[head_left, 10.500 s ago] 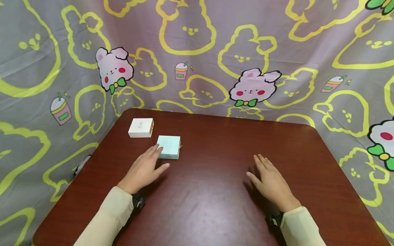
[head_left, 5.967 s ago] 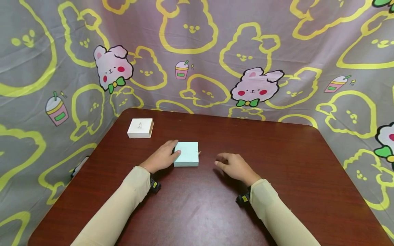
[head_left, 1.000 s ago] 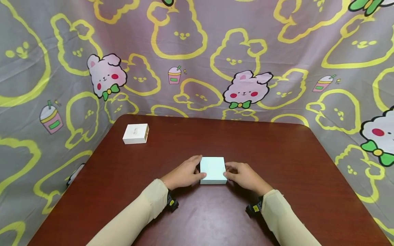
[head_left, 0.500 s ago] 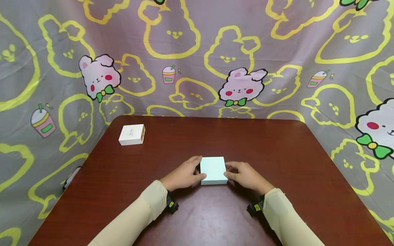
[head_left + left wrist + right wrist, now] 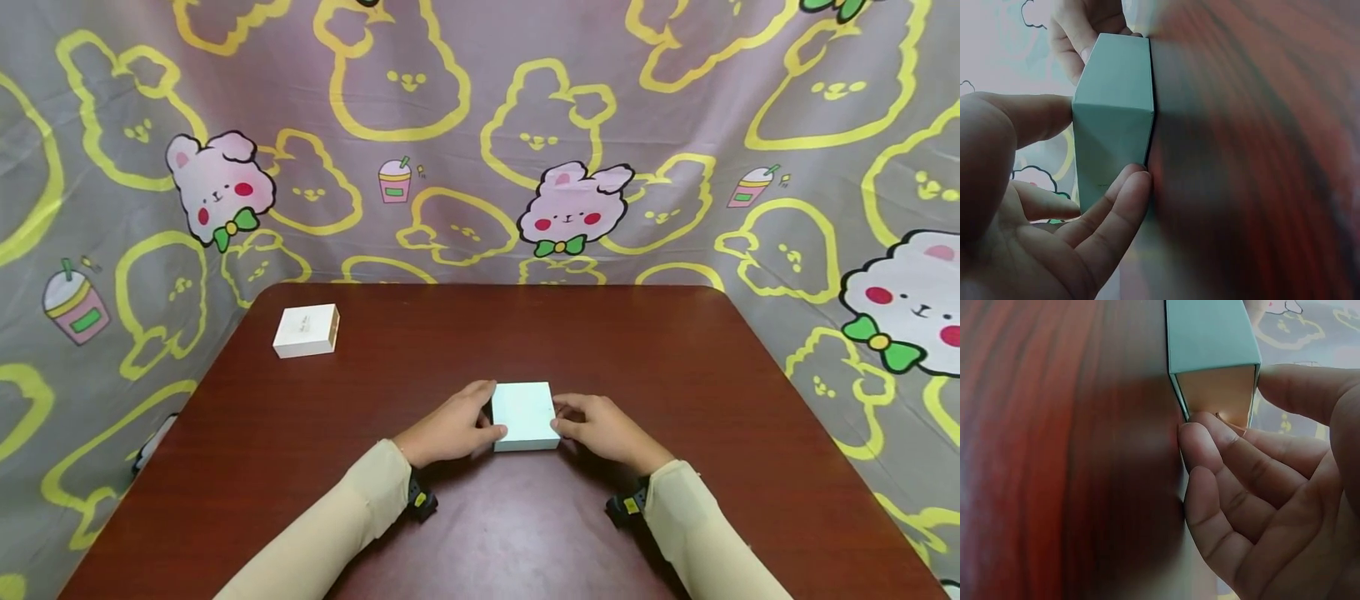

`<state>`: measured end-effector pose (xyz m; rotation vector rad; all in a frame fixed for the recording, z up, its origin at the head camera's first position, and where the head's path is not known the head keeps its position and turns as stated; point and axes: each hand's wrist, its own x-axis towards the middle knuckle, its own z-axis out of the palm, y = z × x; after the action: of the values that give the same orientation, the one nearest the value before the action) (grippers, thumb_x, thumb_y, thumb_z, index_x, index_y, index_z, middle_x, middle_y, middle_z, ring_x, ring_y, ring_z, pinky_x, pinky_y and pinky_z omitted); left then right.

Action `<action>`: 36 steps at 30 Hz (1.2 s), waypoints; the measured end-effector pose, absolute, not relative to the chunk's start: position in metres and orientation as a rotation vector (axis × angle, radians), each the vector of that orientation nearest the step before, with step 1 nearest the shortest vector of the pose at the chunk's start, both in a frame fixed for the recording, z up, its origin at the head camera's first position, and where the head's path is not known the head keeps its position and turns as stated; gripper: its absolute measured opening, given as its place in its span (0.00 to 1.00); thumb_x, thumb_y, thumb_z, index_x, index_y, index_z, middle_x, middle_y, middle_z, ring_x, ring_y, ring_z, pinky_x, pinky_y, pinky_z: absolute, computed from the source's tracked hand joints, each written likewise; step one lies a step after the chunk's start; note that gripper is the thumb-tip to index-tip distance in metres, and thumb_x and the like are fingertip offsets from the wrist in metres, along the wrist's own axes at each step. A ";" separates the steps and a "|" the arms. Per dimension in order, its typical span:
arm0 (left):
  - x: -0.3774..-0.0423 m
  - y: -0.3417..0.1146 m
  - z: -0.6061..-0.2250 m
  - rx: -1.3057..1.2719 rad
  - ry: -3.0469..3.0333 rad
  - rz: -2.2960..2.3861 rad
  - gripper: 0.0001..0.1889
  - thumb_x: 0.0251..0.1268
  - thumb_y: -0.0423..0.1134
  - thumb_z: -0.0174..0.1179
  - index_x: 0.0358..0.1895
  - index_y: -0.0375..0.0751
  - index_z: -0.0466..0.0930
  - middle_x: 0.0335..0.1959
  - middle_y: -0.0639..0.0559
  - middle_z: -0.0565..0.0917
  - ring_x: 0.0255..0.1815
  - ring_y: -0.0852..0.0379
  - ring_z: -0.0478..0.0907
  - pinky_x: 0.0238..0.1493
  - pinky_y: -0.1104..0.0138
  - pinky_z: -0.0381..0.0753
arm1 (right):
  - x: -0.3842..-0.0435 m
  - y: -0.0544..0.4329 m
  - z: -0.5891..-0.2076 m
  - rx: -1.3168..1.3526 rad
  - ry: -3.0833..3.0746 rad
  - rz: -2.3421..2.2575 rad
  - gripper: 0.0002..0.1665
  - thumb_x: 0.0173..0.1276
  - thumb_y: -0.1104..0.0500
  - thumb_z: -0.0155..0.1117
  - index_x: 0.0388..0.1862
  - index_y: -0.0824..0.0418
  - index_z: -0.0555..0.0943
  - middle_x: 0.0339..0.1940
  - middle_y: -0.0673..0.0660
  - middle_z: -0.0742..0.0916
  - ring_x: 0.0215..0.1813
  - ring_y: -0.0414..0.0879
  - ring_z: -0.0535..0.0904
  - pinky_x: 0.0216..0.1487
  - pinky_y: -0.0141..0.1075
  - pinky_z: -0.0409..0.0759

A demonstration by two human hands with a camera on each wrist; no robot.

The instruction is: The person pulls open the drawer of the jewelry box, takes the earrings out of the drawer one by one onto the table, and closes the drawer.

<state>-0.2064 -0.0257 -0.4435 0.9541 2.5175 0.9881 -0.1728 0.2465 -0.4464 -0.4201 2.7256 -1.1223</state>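
Observation:
A light-blue drawer-style box (image 5: 522, 412) lies flat on the table between both hands. At its left end my left hand (image 5: 452, 427) holds it, thumb on the near top edge and fingers against the side face. My right hand (image 5: 609, 432) is at the opposite end, its thumb touching the top edge. In the right wrist view, that end shows a tan drawer front (image 5: 1217, 390) inside the blue sleeve, with a thin ribbon pull (image 5: 1230, 424). The right fingers curl against this end beside the ribbon; whether they pinch the ribbon I cannot tell.
A white box (image 5: 306, 330) with printed lettering sits near the table's far left corner. The dark red-brown table (image 5: 480, 333) has rounded far corners. A grey curtain (image 5: 450, 75) with cartoon rabbits surrounds its back and sides.
Earlier the blue box moved from beside the white box to the near middle with the left hand, and the right hand came to it. Over the last second, the hands barely move; the head view shifts.

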 end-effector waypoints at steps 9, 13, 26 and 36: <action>-0.203 -0.017 -0.444 0.975 2.512 0.961 0.43 0.68 0.52 0.60 0.75 0.30 0.50 0.75 0.37 0.53 0.32 0.71 0.76 0.48 0.67 0.74 | -0.167 0.255 -0.446 -0.400 2.740 -1.124 0.27 0.70 0.50 0.64 0.63 0.64 0.76 0.41 0.47 0.86 0.45 0.41 0.80 0.50 0.45 0.77; -0.201 -0.014 -0.443 0.985 2.502 0.974 0.43 0.68 0.51 0.61 0.75 0.30 0.50 0.75 0.37 0.53 0.34 0.71 0.76 0.46 0.69 0.75 | -0.165 0.259 -0.446 -0.407 2.744 -1.124 0.27 0.70 0.51 0.64 0.62 0.64 0.77 0.40 0.46 0.85 0.44 0.41 0.80 0.49 0.45 0.76; -0.199 0.000 -0.445 1.020 2.479 0.994 0.43 0.68 0.50 0.61 0.75 0.30 0.52 0.75 0.39 0.55 0.35 0.72 0.76 0.44 0.72 0.75 | -0.160 0.274 -0.445 -0.389 2.739 -1.131 0.28 0.69 0.51 0.65 0.63 0.65 0.76 0.41 0.48 0.86 0.46 0.43 0.80 0.50 0.46 0.76; -0.195 0.006 -0.444 1.026 2.486 0.969 0.43 0.68 0.51 0.61 0.75 0.29 0.52 0.75 0.39 0.56 0.35 0.73 0.75 0.45 0.70 0.74 | -0.158 0.280 -0.444 -0.371 2.736 -1.123 0.29 0.69 0.50 0.65 0.63 0.65 0.76 0.44 0.50 0.85 0.49 0.45 0.80 0.50 0.47 0.77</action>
<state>-0.1953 0.0063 -0.4436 1.0264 2.4857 0.9689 -0.1579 0.2800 -0.4445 -0.3710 2.7358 -1.1226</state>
